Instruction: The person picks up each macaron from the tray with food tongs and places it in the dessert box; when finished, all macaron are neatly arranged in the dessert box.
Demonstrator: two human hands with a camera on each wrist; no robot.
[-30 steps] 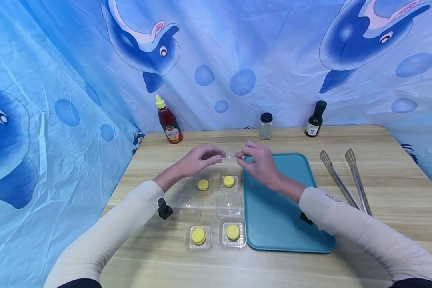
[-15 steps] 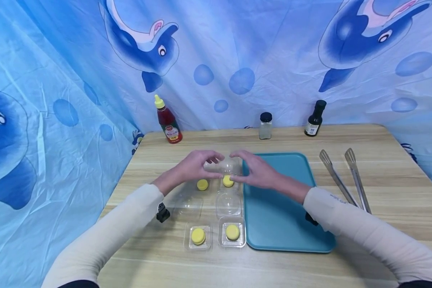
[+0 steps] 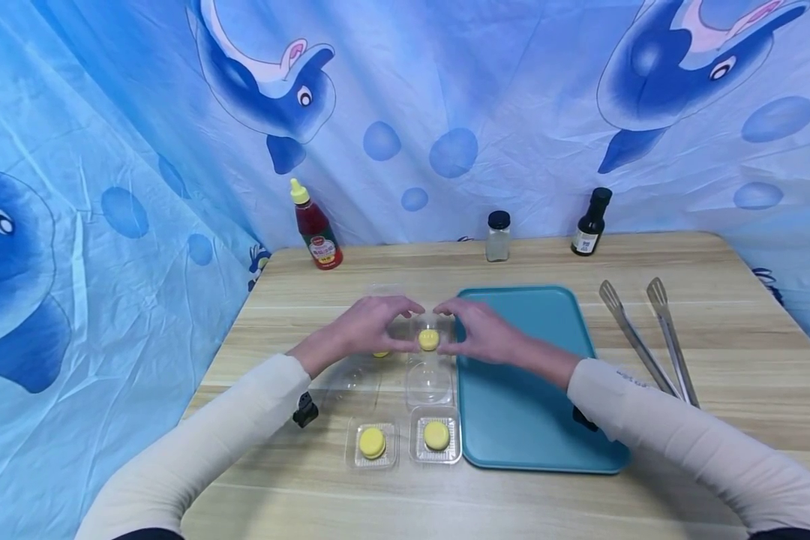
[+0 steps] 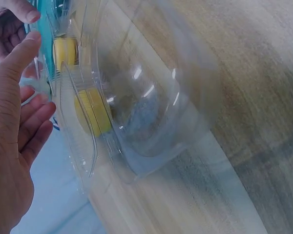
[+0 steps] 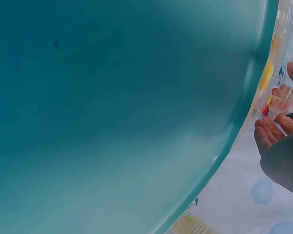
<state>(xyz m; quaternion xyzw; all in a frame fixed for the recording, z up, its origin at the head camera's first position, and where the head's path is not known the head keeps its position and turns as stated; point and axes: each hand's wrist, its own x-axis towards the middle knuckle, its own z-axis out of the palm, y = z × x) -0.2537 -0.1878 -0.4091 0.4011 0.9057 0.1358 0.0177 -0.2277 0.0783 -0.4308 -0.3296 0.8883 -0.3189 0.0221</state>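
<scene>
- The clear domed plastic lid (image 3: 428, 321) is lower now, over the far-right round yellow cake (image 3: 428, 341).
- Left hand (image 3: 373, 324) and right hand (image 3: 484, 331) curve wide beside it.
- Three clear square boxes (image 3: 454, 451) seem left to close.

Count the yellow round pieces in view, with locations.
4 in the head view: near-left piece, near-right piece, far-right piece between left hand and right hand, far-left piece mostly hidden by the left hand. More could be behind the hands.
</scene>
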